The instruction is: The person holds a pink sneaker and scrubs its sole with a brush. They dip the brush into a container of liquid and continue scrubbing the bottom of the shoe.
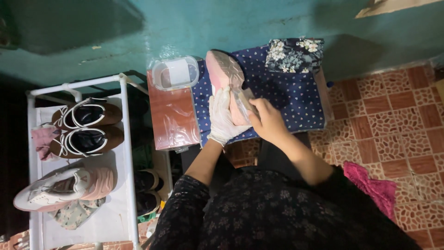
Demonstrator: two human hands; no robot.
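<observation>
A pink shoe (225, 74) lies upside down on the desk (172, 115), so its bumpy pink sole faces up. It rests on a dark blue cloth (296, 97) with tiny dots. The left hand (223, 118) wears a thin white glove and is wrapped around the side of the shoe, holding it. The right hand (268, 121) is bare and closed around a small brush (245, 99), which touches the sole near the heel end.

At the back of the desk sits a clear plastic box (175, 72) with a white lid, just beside the toe of the shoe. A folded flowery cloth (294, 55) lies on the far right of the blue cloth.

To the left stands a white shoe rack (127, 153). On it are two brown shoes (85, 127) with white laces and one pink and white shoe (64, 187) (it looks like the mate of the one being held). A bright pink rag (372, 187) lies on the tiled floor (397, 120) at the right
</observation>
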